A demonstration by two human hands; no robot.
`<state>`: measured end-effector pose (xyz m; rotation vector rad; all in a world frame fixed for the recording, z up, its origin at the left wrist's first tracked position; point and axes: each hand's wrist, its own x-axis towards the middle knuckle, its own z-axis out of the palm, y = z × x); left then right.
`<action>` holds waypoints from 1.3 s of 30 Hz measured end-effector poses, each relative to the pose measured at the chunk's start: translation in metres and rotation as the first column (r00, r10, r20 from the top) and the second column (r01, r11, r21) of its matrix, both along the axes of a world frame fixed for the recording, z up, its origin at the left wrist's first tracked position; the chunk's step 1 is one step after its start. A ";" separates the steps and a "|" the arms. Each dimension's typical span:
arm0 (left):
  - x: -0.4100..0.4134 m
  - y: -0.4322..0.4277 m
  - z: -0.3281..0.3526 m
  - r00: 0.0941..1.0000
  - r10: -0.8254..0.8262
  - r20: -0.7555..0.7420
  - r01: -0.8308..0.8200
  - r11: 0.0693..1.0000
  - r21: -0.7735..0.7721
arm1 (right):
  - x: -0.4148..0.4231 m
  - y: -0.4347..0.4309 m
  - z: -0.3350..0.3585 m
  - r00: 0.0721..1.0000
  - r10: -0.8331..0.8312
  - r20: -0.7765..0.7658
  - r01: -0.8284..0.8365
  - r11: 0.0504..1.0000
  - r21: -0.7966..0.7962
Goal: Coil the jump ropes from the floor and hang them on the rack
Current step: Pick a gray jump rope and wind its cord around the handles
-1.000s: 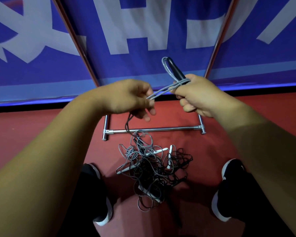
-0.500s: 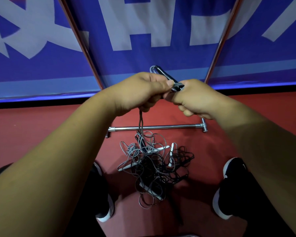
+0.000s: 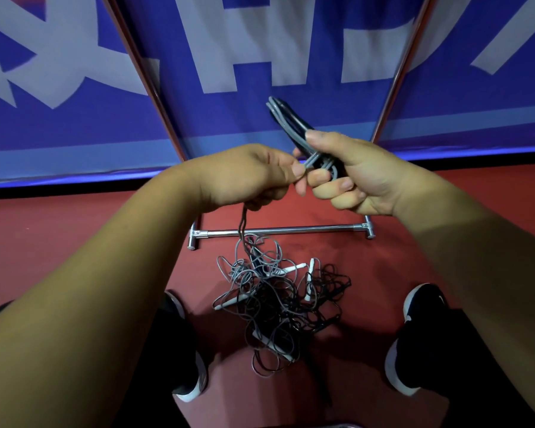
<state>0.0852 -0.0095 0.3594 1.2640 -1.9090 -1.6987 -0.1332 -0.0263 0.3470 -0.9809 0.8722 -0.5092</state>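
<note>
Hands have parted slightly: right hand (image 3: 362,174) grips a folded grey jump-rope bundle (image 3: 286,122); left hand (image 3: 247,177) pinches its strand, trailing to tangled grey-and-black ropes (image 3: 278,298) on red floor (image 3: 74,242), beside chrome rack bar (image 3: 284,230).

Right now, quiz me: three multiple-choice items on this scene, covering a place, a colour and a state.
1. The tangled jump ropes lie: A) on a shelf B) on the red floor C) in a basket.
2. The coil in the right hand is: A) grey B) yellow C) green.
3. The left hand: A) hangs empty B) presses the floor C) pinches a rope strand.
Key: 1 B, the tangle sits on the floor before the rack base; 2 A, grey loops rise above the thumb; 3 C, its fingers close on the strand.
</note>
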 end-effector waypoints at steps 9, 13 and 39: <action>-0.002 0.002 -0.013 0.978 -0.124 0.166 0.089 0.976 0.201 | 0.013 0.004 0.001 0.978 -0.119 -0.174 0.119 0.993 -0.012; 0.001 0.000 -0.022 0.966 -0.099 0.240 0.034 0.964 0.263 | 0.009 0.006 0.005 0.983 -0.040 -0.180 0.043 0.999 0.014; -0.012 0.004 0.001 0.983 0.035 0.178 0.053 0.882 -0.468 | 0.004 0.020 -0.011 0.708 0.546 -0.448 -0.466 0.838 0.284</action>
